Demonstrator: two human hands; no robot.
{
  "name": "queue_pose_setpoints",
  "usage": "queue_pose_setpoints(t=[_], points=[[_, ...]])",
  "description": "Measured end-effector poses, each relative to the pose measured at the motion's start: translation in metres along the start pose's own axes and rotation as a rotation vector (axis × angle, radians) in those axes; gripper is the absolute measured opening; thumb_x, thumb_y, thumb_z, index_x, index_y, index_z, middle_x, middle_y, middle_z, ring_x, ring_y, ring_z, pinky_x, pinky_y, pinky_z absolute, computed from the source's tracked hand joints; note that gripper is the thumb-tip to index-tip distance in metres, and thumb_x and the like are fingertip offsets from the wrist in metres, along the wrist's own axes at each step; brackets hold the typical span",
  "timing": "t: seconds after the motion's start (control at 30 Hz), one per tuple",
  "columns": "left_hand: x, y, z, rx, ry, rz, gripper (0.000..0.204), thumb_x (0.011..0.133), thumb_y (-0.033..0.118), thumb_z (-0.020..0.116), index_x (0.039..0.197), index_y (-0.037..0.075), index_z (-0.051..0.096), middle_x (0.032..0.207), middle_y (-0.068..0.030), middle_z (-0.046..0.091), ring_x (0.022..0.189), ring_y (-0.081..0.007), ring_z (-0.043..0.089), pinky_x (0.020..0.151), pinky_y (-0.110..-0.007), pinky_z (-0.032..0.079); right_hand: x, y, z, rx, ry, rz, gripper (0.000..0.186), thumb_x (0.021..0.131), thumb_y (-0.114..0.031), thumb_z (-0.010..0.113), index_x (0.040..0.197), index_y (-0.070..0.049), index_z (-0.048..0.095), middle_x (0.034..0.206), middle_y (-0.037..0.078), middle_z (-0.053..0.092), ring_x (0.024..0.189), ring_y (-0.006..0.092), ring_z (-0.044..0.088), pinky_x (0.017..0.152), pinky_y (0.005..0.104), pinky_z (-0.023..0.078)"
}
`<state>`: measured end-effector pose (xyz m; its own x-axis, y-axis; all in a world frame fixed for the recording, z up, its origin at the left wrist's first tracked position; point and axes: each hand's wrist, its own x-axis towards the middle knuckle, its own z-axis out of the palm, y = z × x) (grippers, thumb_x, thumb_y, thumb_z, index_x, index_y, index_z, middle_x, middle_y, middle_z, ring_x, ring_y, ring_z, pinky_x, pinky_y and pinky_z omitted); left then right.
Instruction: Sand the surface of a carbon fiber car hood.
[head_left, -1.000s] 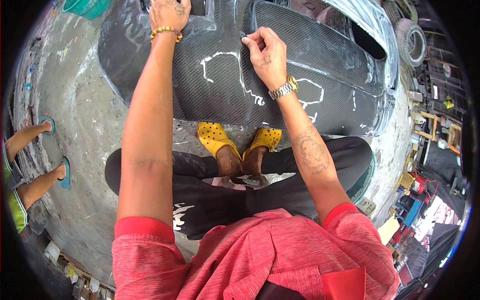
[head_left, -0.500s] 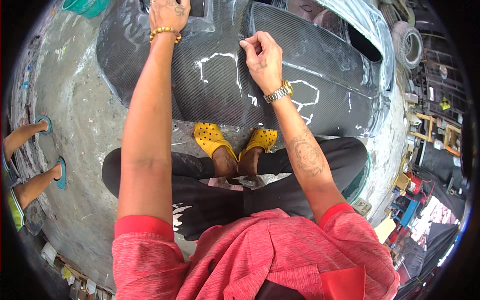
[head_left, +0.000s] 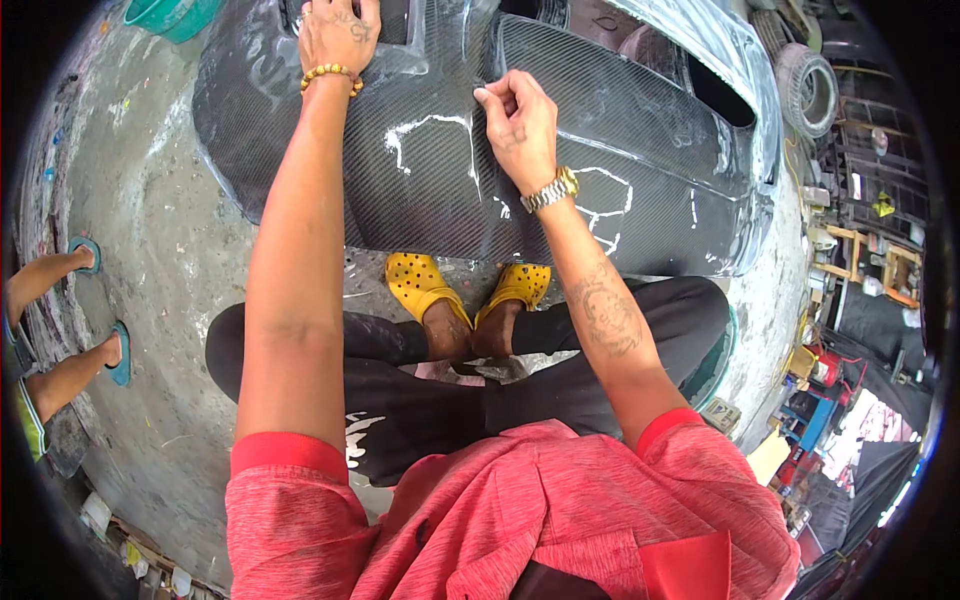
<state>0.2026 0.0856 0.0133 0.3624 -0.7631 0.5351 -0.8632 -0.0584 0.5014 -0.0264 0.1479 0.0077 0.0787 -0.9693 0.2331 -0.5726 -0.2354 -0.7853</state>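
A black carbon-fibre car body panel (head_left: pixel 420 200) spreads out in front of my feet, marked with white hand-drawn lines. My left hand (head_left: pixel 340 38) lies on it at the top edge, beside a rectangular opening (head_left: pixel 396 22). Its fingers look apart, though the picture's edge cuts off their tips. Over a raised ridge near the panel's middle, my right hand (head_left: pixel 522 125) is closed in a pinch, thumb against the bent fingers. Something small and dark shows at the fingertips; its kind cannot be made out.
My yellow clogs (head_left: pixel 418 285) stand at the panel's near edge. A green tub (head_left: pixel 168 15) is at the far left, and a tyre (head_left: pixel 808 90) lies at the far right. Another person's legs (head_left: pixel 70 370) are on the left. Assorted clutter (head_left: pixel 830 370) lines the right side.
My right hand has shifted slightly left and a little nearer to me along the ridge, still pinched. My left hand has stayed in nearly the same place.
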Motion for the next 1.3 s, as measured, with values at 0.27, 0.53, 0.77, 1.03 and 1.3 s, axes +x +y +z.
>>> queue_pose_setpoints(t=[0.27,0.53,0.77,1.03,1.3], points=[[-0.002,-0.002,0.003,-0.004,0.003,0.020,0.030,0.102,0.031,0.058,0.092,0.003,0.065,0.104,-0.0196,0.059,0.099,-0.0413,0.058,0.087,-0.052,0.048,0.010,-0.001,0.006,-0.077,0.036,-0.128,0.014,0.084,-0.004,0.074,0.080,0.000,0.061,0.076,0.014,0.059,0.066,0.0309,0.061,0.064,0.0401,0.049],[0.001,-0.004,0.003,-0.023,-0.008,0.013,0.031,0.101,0.032,0.059,0.092,0.003,0.066,0.103,-0.0193,0.061,0.100,-0.0407,0.059,0.089,-0.051,0.048,0.029,-0.012,-0.027,-0.001,0.028,0.066,0.015,0.087,-0.010,0.078,0.085,0.001,0.067,0.075,0.008,0.066,0.064,0.0144,0.060,0.061,0.0308,0.051],[0.001,-0.001,0.001,-0.007,-0.014,-0.002,0.032,0.101,0.033,0.059,0.091,0.003,0.066,0.102,-0.0193,0.061,0.100,-0.0402,0.059,0.089,-0.051,0.048,-0.019,0.015,-0.014,0.027,-0.026,-0.124,0.013,0.085,-0.005,0.074,0.083,0.002,0.063,0.079,0.012,0.062,0.067,0.0239,0.061,0.065,0.0363,0.051],[0.001,-0.001,0.000,-0.004,-0.018,-0.010,0.031,0.101,0.033,0.059,0.093,0.004,0.067,0.103,-0.0189,0.061,0.100,-0.0401,0.059,0.089,-0.051,0.049,-0.006,0.010,-0.006,-0.047,-0.011,-0.166,0.012,0.084,-0.002,0.070,0.081,0.000,0.059,0.076,0.014,0.059,0.074,0.0322,0.058,0.069,0.0426,0.048],[0.000,-0.001,0.002,-0.029,-0.003,-0.022,0.032,0.102,0.033,0.058,0.093,0.004,0.066,0.102,-0.0189,0.060,0.100,-0.0403,0.059,0.089,-0.051,0.048,-0.004,0.014,0.000,-0.022,0.033,-0.291,0.010,0.084,-0.001,0.069,0.083,0.000,0.058,0.077,0.015,0.057,0.074,0.0336,0.057,0.069,0.0433,0.048]])
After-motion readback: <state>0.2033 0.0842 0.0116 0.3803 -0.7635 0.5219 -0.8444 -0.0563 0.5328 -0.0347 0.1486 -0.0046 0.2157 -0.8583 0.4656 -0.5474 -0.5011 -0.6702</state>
